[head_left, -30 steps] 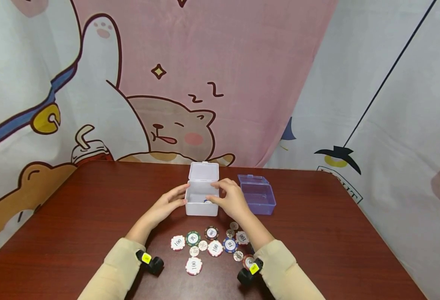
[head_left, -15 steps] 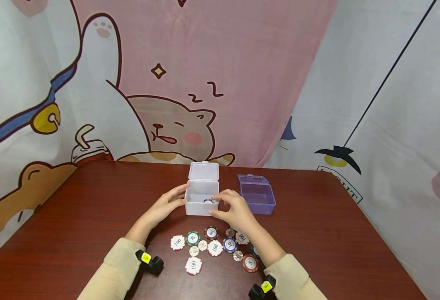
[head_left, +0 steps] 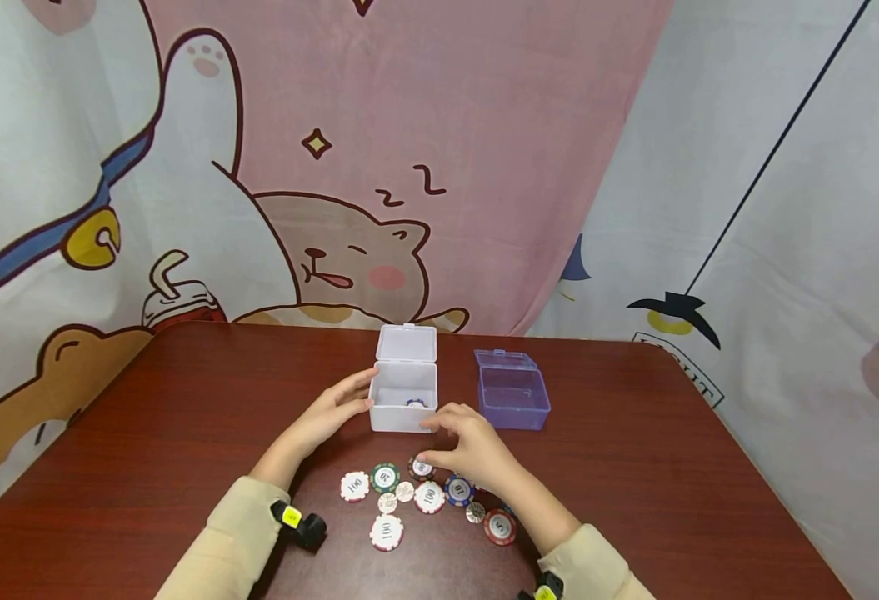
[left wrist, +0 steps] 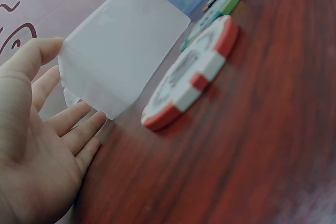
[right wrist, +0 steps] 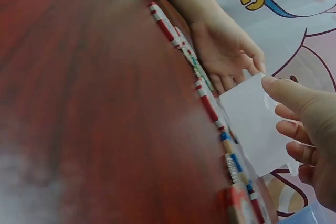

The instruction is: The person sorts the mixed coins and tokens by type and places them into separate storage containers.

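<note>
A white plastic box stands with its lid raised, and a blue-edged poker chip shows inside it. My left hand rests its fingertips against the box's left side, its fingers loosely extended. Just off the front right corner, my right hand hovers over the table with thumb and fingers apart and nothing between them. Beneath its thumb lies a black-edged poker chip, partly covered. A red-and-white chip lies on the table near the left hand in the left wrist view.
A purple see-through box with its lid up stands right of the white one. Several poker chips, among them a green one and a red one, lie with small silvery discs on the brown table.
My right hand has drawn back from over the white box toward me, down to the chips, leaving the blue-edged chip in the box. The left hand has stayed at the box's side.
</note>
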Demonstrator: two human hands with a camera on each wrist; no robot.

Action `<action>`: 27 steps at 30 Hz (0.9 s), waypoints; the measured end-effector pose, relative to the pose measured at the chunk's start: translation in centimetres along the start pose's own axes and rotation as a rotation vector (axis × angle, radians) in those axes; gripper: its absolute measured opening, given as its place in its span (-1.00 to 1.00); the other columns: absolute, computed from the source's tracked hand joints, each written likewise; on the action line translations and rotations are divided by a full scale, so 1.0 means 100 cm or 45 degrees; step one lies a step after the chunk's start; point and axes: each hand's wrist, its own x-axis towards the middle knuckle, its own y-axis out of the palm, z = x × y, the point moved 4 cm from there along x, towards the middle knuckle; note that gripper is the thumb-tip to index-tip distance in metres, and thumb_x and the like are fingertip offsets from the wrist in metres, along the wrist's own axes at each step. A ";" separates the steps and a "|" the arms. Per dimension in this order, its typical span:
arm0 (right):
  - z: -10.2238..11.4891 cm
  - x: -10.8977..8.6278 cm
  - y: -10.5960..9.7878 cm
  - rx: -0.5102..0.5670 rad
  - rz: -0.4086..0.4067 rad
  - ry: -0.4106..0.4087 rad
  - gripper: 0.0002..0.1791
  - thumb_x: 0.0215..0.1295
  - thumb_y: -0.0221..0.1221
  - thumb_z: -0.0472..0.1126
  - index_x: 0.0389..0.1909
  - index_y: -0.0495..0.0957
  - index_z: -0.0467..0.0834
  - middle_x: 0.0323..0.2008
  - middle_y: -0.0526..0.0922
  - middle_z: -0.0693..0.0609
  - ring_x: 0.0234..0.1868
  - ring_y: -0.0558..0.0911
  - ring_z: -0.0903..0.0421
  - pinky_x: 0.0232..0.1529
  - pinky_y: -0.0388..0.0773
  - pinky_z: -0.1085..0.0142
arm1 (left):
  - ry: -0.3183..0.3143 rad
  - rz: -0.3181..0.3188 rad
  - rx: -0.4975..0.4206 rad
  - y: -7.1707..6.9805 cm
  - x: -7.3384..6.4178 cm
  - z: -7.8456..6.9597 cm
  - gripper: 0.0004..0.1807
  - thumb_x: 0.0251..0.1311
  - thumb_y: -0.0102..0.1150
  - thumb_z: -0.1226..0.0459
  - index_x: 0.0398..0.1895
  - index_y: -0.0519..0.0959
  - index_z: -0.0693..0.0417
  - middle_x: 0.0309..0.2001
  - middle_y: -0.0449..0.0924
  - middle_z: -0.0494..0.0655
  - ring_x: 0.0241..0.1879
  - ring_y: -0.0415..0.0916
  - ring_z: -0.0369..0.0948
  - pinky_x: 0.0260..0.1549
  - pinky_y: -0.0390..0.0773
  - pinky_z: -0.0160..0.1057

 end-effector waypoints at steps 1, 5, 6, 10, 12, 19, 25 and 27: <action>-0.001 -0.001 0.002 -0.012 0.013 0.011 -0.58 -0.02 0.47 -0.14 -0.12 0.67 -0.20 -0.28 0.60 0.00 -0.26 0.51 0.02 -0.29 0.48 0.25 | -0.001 0.000 -0.002 0.000 0.000 0.000 -0.39 0.32 0.07 0.37 0.42 0.20 0.17 0.38 0.19 0.20 0.28 0.23 0.16 0.19 0.22 0.08; -0.003 -0.005 0.007 -0.053 0.050 0.042 -0.59 -0.04 0.48 -0.11 -0.15 0.67 -0.16 -0.33 0.57 0.08 -0.30 0.49 0.12 -0.30 0.45 0.33 | -0.002 -0.001 0.000 0.000 0.000 0.000 -0.38 0.31 0.09 0.36 0.42 0.20 0.18 0.37 0.19 0.21 0.28 0.23 0.16 0.18 0.24 0.03; -0.003 -0.006 0.008 -0.062 0.056 0.049 -0.59 -0.05 0.48 -0.10 -0.15 0.67 -0.15 -0.33 0.57 0.10 -0.31 0.48 0.14 -0.30 0.45 0.33 | -0.001 -0.001 0.002 -0.001 0.000 0.000 -0.38 0.31 0.09 0.35 0.42 0.20 0.19 0.37 0.19 0.21 0.28 0.23 0.16 0.18 0.26 0.01; -0.004 -0.008 0.012 -0.103 0.065 0.067 -0.59 -0.06 0.48 -0.05 -0.17 0.68 -0.12 -0.37 0.54 0.14 -0.32 0.47 0.18 -0.29 0.43 0.33 | 0.012 0.006 0.004 0.000 0.000 0.000 -0.37 0.31 0.09 0.35 0.42 0.19 0.22 0.37 0.18 0.23 0.28 0.23 0.17 0.15 0.30 -0.13; -0.005 -0.009 0.015 -0.116 0.070 0.079 -0.60 -0.06 0.48 -0.03 -0.19 0.68 -0.11 -0.39 0.53 0.15 -0.34 0.46 0.19 -0.30 0.42 0.34 | 0.016 0.010 0.003 0.000 0.000 0.000 -0.37 0.31 0.09 0.35 0.42 0.18 0.23 0.38 0.18 0.23 0.28 0.23 0.18 0.14 0.31 -0.15; -0.006 -0.010 0.023 -0.176 0.059 0.112 -0.59 -0.13 0.50 0.00 -0.23 0.69 -0.08 -0.46 0.48 0.19 -0.39 0.44 0.22 -0.34 0.37 0.35 | 0.002 0.007 -0.003 0.000 0.000 0.000 -0.38 0.32 0.09 0.32 0.42 0.19 0.19 0.38 0.18 0.23 0.29 0.22 0.17 0.20 0.22 0.06; -0.005 -0.010 0.027 -0.192 0.026 0.153 -0.62 -0.17 0.52 -0.04 -0.29 0.70 -0.08 -0.49 0.48 0.19 -0.39 0.44 0.22 -0.34 0.38 0.34 | -0.009 0.007 -0.012 0.000 0.000 0.000 -0.39 0.33 0.06 0.36 0.43 0.19 0.18 0.38 0.17 0.23 0.29 0.21 0.17 0.20 0.19 0.09; -0.005 -0.009 0.028 -0.184 0.017 0.158 -0.63 -0.19 0.52 -0.07 -0.30 0.71 -0.10 -0.49 0.49 0.18 -0.39 0.45 0.21 -0.34 0.38 0.34 | -0.012 0.007 -0.014 0.000 0.000 0.001 -0.39 0.33 0.05 0.37 0.43 0.19 0.18 0.38 0.16 0.23 0.29 0.21 0.16 0.20 0.20 0.08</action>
